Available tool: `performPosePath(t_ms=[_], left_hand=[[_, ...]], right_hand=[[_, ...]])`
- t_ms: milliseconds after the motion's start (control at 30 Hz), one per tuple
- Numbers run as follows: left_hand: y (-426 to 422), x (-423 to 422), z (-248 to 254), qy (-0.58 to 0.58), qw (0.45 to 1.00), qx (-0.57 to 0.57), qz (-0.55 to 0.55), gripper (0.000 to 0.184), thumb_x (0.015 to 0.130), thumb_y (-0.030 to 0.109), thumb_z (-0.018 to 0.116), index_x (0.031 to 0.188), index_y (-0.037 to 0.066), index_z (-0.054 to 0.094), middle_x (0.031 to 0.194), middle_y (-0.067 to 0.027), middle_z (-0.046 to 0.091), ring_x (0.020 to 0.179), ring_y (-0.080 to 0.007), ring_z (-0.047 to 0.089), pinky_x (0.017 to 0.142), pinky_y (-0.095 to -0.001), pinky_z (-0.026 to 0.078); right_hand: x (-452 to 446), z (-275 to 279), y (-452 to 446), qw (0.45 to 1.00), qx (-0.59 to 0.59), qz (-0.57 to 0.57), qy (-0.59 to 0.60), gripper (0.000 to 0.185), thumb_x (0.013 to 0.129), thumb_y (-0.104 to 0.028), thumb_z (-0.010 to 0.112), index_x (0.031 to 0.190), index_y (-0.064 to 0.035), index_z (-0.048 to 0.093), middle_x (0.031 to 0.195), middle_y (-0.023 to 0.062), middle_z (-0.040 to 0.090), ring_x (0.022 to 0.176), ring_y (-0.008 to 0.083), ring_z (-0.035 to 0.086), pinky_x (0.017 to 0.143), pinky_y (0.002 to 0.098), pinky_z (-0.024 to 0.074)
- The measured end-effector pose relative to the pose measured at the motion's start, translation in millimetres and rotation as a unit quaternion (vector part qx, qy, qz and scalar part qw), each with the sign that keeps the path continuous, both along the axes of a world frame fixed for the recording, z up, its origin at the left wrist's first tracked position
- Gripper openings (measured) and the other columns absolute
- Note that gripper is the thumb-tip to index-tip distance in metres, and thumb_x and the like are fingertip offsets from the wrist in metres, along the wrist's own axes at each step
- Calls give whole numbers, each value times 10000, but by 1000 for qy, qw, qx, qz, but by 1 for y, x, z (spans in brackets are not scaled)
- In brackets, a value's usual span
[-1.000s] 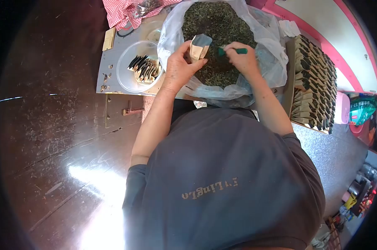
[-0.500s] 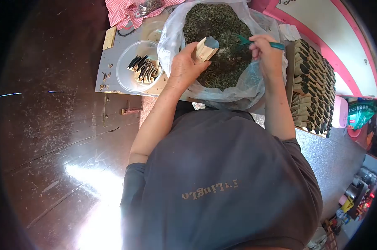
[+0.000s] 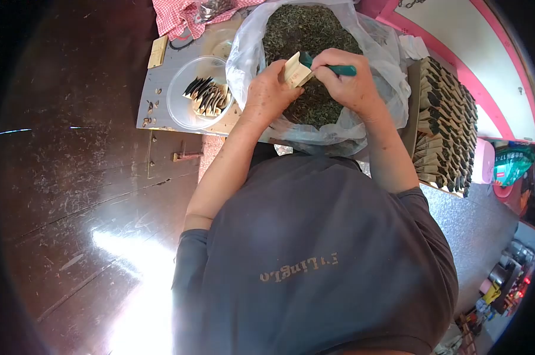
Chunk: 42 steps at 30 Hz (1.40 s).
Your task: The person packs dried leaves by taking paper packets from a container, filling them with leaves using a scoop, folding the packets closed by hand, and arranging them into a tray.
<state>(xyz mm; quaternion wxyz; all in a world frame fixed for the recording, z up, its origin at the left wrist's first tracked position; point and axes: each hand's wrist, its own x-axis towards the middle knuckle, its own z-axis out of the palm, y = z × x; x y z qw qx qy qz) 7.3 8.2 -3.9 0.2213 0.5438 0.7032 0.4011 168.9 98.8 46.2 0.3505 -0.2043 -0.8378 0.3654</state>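
Observation:
My left hand point(image 3: 268, 93) is wrapped round a small tan paper bag point(image 3: 296, 73), tilted with its mouth up and to the right. My right hand point(image 3: 347, 80) grips a green-handled scoop point(image 3: 342, 70). The scoop's head is at the bag's mouth, partly hidden by the fingers and the paper. Both hands are above a big clear plastic sack point(image 3: 244, 53) of dried, chopped green leaves point(image 3: 309, 26).
A round clear tub point(image 3: 177, 97) with several folded dark-edged packets point(image 3: 207, 97) stands left of the sack. Rows of packets point(image 3: 442, 127) fill a box at right. A wooden block point(image 3: 157, 52) and checked cloth point(image 3: 176, 18) lie at the back left.
My right hand has moved left with the scoop, from over the leaves to the bag's mouth. My left hand still holds the paper bag in nearly the same place.

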Motion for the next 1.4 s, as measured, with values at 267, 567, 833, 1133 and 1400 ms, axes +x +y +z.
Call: performPosePath(t_ms=[267,567,833,1133,1400], left_hand=[[0,-4,-8,0,1000,14,4,571,665,190,806,1154,33,557,950,-172,655,902,-344,631,797,-404,495],[1,-7,-13,23,1000,9,17,664,654,255,839,1218,50,556,976,-156,683,876,-289,670,773,-366,523],[0,-6,-7,-11,1000,1,9,599,663,213,815,1169,28,552,972,-174,662,913,-335,636,808,-398,499],[1,-7,-7,26,1000,-13,7,642,671,246,828,1216,50,551,991,-167,676,891,-296,660,790,-365,512],[1,-5,-10,25,1000,-5,5,630,666,219,832,1209,56,557,958,-151,676,857,-271,657,780,-347,512]], right_hand=[[22,-30,41,976,-1,-196,90,83,804,-83,595,807,-25,653,707,50,631,652,137,599,620,274,469],[-28,-93,43,951,-261,-156,-63,148,797,-144,601,860,-38,681,712,74,665,588,177,639,562,296,511],[5,-74,47,918,-356,-155,86,156,844,-139,577,898,-20,661,696,56,627,537,97,551,474,214,417],[22,-17,43,919,-322,-131,188,154,825,-91,544,869,9,653,663,60,609,489,79,483,440,204,347],[-9,-9,13,999,-1,-28,-16,85,797,-68,582,790,2,630,679,34,603,601,106,544,554,245,420]])
